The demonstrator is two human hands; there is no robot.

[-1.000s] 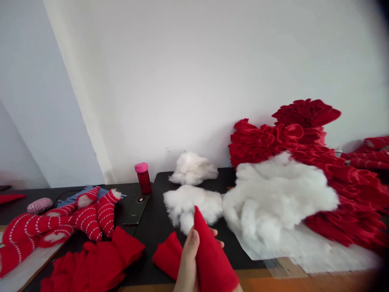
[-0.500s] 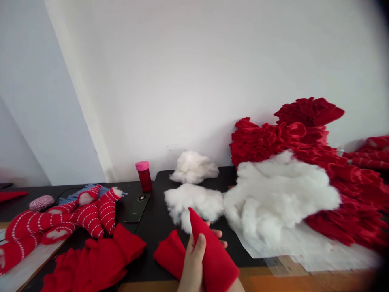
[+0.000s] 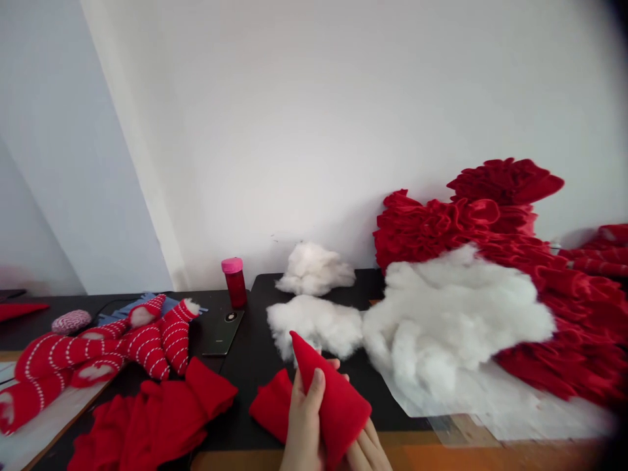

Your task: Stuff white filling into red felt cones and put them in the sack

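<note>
In the head view, a black tabletop [image 3: 250, 360] with a brown front edge meets a plain pale wall [image 3: 294, 131]. Over that front edge, the left hand [image 3: 305, 412] grips a red cloth cone [image 3: 338, 409], its point tilted up; the right hand [image 3: 369, 450] is at the wide end, its grip partly hidden. Near the back edge stands a pink-lidded bottle [image 3: 236, 288], left of white stuffing [image 3: 316, 269].

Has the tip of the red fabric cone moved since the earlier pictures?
Yes, leftward in the picture: the tip of the red fabric cone now shows nearer the dark, flat, rectangular phone, which lies unmoved.
</note>
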